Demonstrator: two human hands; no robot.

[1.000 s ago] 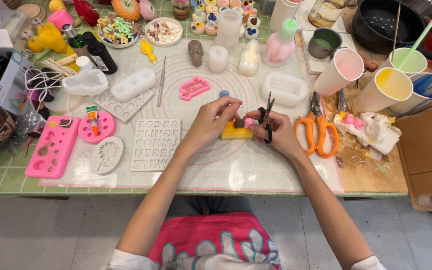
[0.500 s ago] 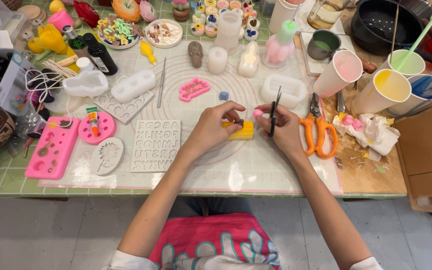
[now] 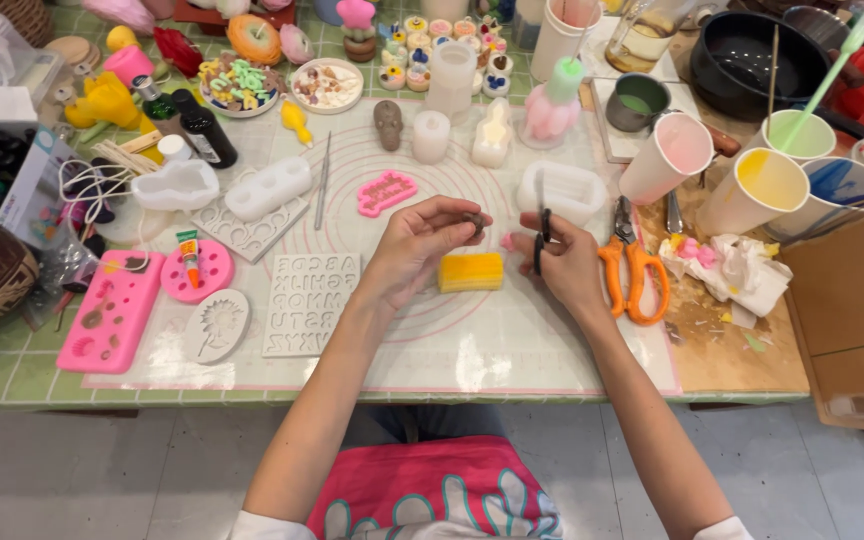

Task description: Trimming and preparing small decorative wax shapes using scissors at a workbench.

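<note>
Evidently mid-trim: left hand [image 3: 414,240] pinches a small dark piece [image 3: 475,217] above the yellow block [image 3: 471,272]; right hand [image 3: 558,258] grips black scissors [image 3: 542,228] beside it; trimming looks unfinished.

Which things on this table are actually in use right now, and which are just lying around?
In use:
left hand pinching a small dark piece
right hand holding small black scissors
yellow block between them

Lying about:
orange scissors
letter mould
paper cups

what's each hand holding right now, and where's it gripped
Right hand: small dark scissors, held by the handles. Left hand: a tiny dark piece, pinched at the fingertips.
</note>
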